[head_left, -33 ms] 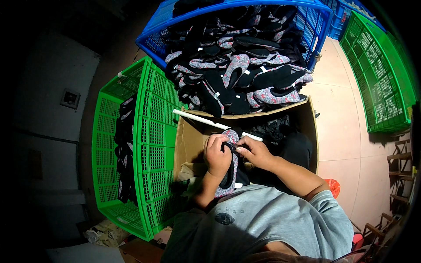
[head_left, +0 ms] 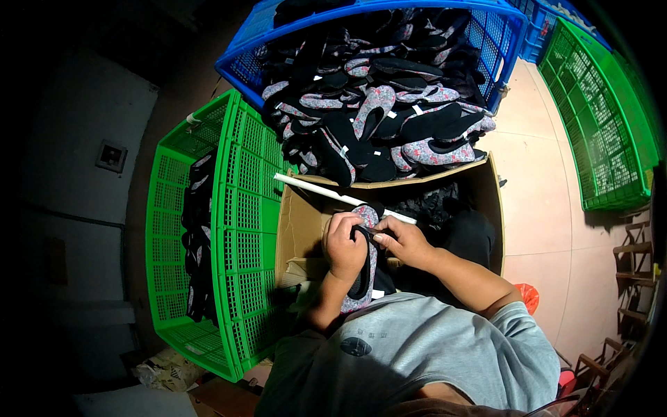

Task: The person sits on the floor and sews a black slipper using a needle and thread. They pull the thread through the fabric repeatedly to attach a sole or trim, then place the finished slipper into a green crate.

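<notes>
A slip-on shoe (head_left: 372, 267) with a grey and pink floral upper and a dark lining is held lengthwise in front of my shirt. My left hand (head_left: 344, 247) is wrapped over its left side, fingers curled at the opening. At the far end of the opening, my right hand (head_left: 405, 241) pinches the dark edge between thumb and fingers. Whether a small tool is also in that pinch, I cannot make out. A small white tag shows beside the shoe's near end. Beneath both hands is an open cardboard box (head_left: 295, 233), with a white rod (head_left: 319, 188) lying across it.
Beyond the box, a blue crate (head_left: 513, 42) is heaped with similar floral and black shoes. To my left, a green crate (head_left: 240, 229) holds more dark shoes (head_left: 200, 236). Another green crate (head_left: 590, 118) stands at far right. A red bag (head_left: 528, 297) lies near my right elbow.
</notes>
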{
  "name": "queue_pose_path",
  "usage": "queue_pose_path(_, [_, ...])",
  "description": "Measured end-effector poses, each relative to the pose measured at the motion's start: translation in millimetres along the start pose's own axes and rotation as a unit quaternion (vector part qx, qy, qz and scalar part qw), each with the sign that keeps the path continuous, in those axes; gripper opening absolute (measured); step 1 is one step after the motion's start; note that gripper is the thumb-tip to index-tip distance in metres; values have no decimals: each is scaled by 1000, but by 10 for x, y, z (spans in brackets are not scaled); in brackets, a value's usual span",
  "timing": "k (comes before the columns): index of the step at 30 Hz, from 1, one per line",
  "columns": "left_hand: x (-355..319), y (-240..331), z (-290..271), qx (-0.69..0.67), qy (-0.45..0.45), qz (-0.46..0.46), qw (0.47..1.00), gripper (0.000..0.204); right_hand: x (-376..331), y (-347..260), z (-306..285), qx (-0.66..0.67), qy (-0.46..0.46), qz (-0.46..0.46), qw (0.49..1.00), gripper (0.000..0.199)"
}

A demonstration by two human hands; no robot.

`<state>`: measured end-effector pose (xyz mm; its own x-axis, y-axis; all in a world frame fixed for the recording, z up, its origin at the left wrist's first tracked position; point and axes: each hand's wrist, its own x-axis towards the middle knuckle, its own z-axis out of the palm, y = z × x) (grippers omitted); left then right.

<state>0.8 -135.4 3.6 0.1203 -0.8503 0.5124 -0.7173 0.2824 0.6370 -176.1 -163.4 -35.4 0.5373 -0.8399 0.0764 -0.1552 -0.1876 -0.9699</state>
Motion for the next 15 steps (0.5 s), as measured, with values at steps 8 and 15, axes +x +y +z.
queue_pose_path(8, [7, 14, -3, 18, -9, 5, 1000, 25, 6, -13, 3, -14, 4, 0, 1000, 27])
queue_pose_path(15, [-5, 2, 16, 25, 3, 6, 1000, 21, 7, 19, 40, 52, 15, 26, 998, 24])
